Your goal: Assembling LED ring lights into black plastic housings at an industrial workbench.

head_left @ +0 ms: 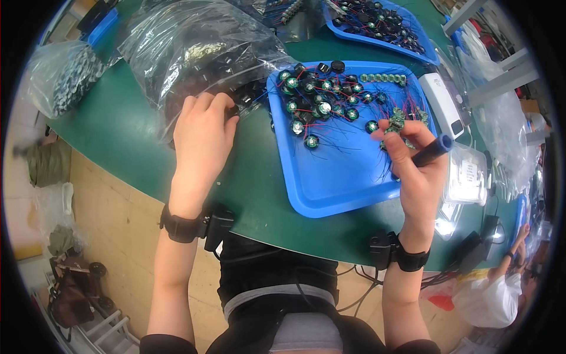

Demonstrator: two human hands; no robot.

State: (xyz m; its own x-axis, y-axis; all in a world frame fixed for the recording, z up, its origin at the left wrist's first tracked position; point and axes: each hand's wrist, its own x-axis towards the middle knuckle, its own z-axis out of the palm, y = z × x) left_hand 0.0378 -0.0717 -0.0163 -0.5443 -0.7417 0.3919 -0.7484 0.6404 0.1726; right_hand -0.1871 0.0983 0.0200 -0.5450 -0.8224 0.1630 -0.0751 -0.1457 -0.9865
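My left hand is at the near edge of a large clear plastic bag with dark parts inside. Its fingers curl closed beside a small dark piece, and what they hold is mostly hidden. My right hand is over the right side of a blue tray. Between its thumb and fingers is a small cluster of green circuit boards. A dark blue cylindrical handle also sticks out of that hand. In the tray lie several round black components with green boards and thin red and black wires.
Behind stands a second blue tray full of similar wired parts. A white device and a clear plastic box sit to the right. Another bag of small grey parts lies far left. A person in white is at lower right.
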